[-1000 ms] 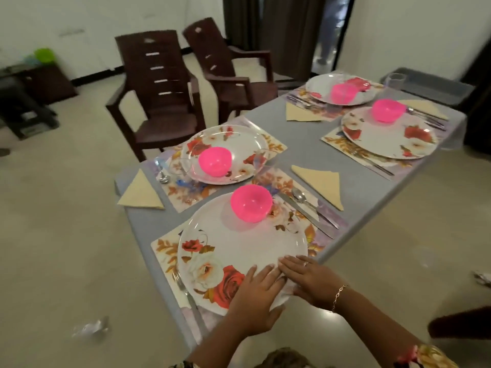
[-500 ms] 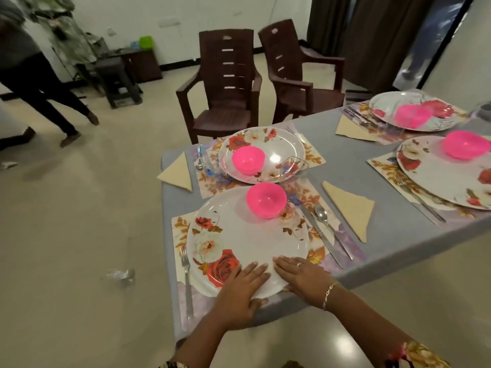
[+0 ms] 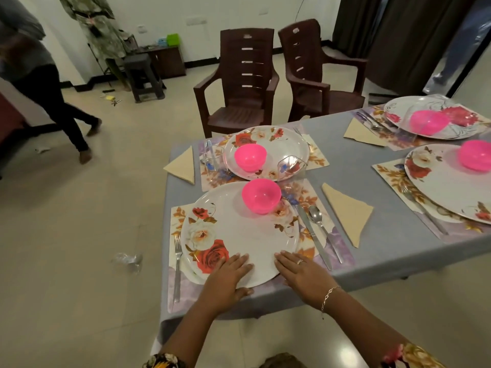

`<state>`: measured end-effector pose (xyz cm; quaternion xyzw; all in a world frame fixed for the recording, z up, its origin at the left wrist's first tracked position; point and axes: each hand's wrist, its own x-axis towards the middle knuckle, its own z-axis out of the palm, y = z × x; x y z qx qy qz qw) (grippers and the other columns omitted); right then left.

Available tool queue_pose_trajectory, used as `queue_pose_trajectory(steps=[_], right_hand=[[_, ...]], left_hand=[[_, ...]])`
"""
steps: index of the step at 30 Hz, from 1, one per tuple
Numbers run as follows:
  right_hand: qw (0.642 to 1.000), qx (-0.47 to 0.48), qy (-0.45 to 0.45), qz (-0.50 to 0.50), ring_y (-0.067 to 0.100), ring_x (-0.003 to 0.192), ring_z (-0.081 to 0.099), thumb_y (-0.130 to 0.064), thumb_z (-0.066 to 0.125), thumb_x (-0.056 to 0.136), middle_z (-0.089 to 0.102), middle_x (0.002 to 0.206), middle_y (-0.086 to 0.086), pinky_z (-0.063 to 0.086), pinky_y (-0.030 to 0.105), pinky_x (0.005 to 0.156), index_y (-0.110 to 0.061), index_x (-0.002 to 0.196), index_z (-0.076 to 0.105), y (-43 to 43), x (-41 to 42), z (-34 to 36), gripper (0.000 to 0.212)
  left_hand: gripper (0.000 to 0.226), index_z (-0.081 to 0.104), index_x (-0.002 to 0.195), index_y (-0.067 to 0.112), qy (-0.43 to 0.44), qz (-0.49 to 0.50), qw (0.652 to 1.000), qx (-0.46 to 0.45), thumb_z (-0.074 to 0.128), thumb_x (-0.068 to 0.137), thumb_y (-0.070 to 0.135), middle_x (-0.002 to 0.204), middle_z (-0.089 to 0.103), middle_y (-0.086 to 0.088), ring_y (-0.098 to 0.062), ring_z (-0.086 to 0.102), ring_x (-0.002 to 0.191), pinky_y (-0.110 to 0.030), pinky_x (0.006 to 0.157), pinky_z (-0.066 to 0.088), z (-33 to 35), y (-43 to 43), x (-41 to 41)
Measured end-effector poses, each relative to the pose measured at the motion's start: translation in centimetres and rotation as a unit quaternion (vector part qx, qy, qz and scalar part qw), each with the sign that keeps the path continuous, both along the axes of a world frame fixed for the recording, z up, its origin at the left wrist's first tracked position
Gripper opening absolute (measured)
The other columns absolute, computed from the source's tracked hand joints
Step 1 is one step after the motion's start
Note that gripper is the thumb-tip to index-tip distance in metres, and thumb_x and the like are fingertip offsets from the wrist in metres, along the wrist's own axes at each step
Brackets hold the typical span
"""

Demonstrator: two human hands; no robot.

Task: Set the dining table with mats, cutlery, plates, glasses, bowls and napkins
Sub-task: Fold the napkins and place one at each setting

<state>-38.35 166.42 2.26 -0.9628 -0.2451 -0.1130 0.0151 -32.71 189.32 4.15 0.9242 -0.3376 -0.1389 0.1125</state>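
The left hand (image 3: 227, 274) and the right hand (image 3: 303, 273) both lie flat on the near edge of the near plate (image 3: 247, 235). The fingers are straight and close together, and they press down on the rim. The two hands are a little apart.

The table (image 3: 358, 166) has a grey cloth on it. Four plates with flowers can be seen: the near plate, the second plate (image 3: 281, 144) just behind it, the third plate (image 3: 446, 197) to the right, and the fourth plate (image 3: 396, 108) at the far right.

There are four pink bowls, one on each plate: the first bowl (image 3: 261, 195), the second bowl (image 3: 250, 157), the third bowl (image 3: 477, 158) and the fourth bowl (image 3: 429, 122).

Each plate sits on a flowery mat, so four mats. The near mat (image 3: 176, 216) lies at the table's corner. On it are one fork (image 3: 177, 264) to the left of the plate, and one knife (image 3: 313, 237) and one spoon (image 3: 318, 221) side by side to the right.

Three folded yellow napkins show: the middle napkin (image 3: 348, 213), the left napkin (image 3: 182, 166) and the far napkin (image 3: 360, 132).

Two clear glasses are by the second plate: the tipped glass (image 3: 292, 163) leans at its right edge and the small glass (image 3: 211, 155) stands at its left.

Two brown chairs, the left chair (image 3: 241, 83) and the right chair (image 3: 316, 75), stand behind the table. One other person (image 3: 39, 75) is on the floor at the far left.
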Motion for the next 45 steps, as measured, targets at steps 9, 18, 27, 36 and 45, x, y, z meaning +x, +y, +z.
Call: queue_pose_trajectory(steps=[9,18,27,36,45], right_hand=[[0.992,0.055,-0.012,-0.115,0.022,0.093,0.068,-0.019,0.060,0.071,0.069,0.105,0.007,0.055,0.028,0.078,-0.016,0.110,0.060,-8.2,-6.4,0.8,0.038],[0.954,0.037,0.001,-0.298,0.019,0.095,0.068,-0.032,0.035,0.081,0.069,0.107,0.003,0.056,0.025,0.075,-0.022,0.105,0.066,-20.3,-14.2,1.1,0.040],[0.933,0.032,-0.021,-0.358,0.019,0.092,0.068,-0.029,0.045,0.077,0.069,0.104,0.003,0.056,0.024,0.072,-0.020,0.108,0.050,-37.2,-15.8,1.5,0.033],[0.932,0.005,0.039,-0.361,0.013,0.082,0.070,-0.019,0.092,0.031,0.071,0.095,-0.002,0.054,0.019,0.062,-0.019,0.092,0.073,-51.9,-15.0,2.4,0.064],[0.993,-0.024,-0.023,-0.113,0.011,0.079,0.070,-0.021,0.079,0.042,0.073,0.089,-0.003,0.055,0.020,0.068,-0.017,0.081,0.076,-59.4,-9.2,2.6,0.040]], left_hand=[[0.070,0.022,0.148,0.026,-0.059,-0.028,0.995,-0.079,0.013,0.086,0.057,0.157,0.014,0.004,-0.013,0.010,0.146,-0.020,0.108,-0.012,1.2,-11.1,-3.2],[0.059,0.031,0.145,0.017,-0.063,-0.167,0.982,-0.059,0.039,0.093,0.044,0.155,0.022,-0.004,-0.021,0.023,0.143,-0.033,0.116,0.013,2.1,-26.6,-5.7],[0.051,0.071,0.102,0.015,-0.063,-0.216,0.972,-0.069,0.041,0.077,0.048,0.108,0.070,-0.006,-0.022,0.069,0.095,-0.038,0.077,0.055,1.5,-44.1,-5.2],[0.049,0.072,0.102,0.016,-0.031,-0.237,0.970,-0.031,0.039,0.078,0.042,0.107,0.071,-0.001,-0.018,0.069,0.098,-0.034,0.081,0.054,1.8,-58.9,-5.9],[0.058,0.022,0.148,0.023,0.004,-0.091,0.995,0.049,0.028,0.097,0.049,0.158,0.013,0.003,-0.014,0.009,0.146,-0.035,0.117,0.006,0.7,-64.4,-7.4]])
